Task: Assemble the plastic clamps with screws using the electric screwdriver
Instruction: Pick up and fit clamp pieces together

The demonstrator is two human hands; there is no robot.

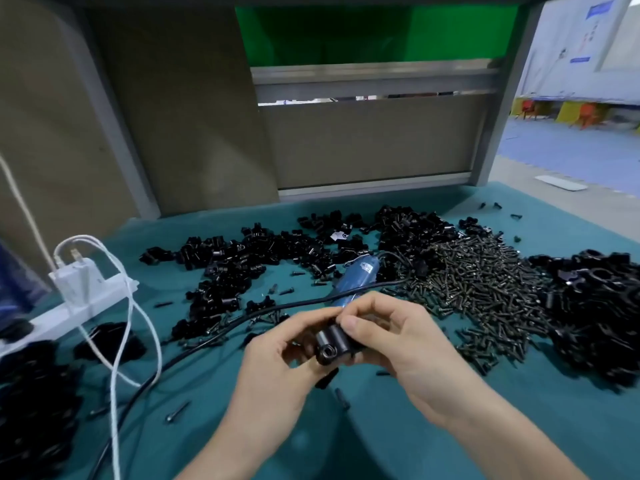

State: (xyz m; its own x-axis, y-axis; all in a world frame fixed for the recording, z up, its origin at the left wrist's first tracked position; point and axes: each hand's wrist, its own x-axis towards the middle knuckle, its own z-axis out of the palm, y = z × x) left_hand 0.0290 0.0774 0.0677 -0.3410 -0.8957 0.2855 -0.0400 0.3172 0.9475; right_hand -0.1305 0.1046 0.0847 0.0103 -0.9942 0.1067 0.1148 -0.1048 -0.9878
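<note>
Black plastic clamp (pixel 331 342), left grip (pixel 277 358) curled round its left end, right grip (pixel 398 337) pinching its right side

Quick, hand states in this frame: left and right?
Left hand: holds the black plastic clamp, fingers curled round it.
Right hand: pinches the same clamp, thumb on top.

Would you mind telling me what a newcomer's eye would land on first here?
Most likely the two hands at near centre, the left hand and right hand together gripping a black plastic clamp. Behind them a blue electric screwdriver lies on the teal cloth, with a large heap of dark screws to its right and piles of black clamp parts at the back and far right.
</note>
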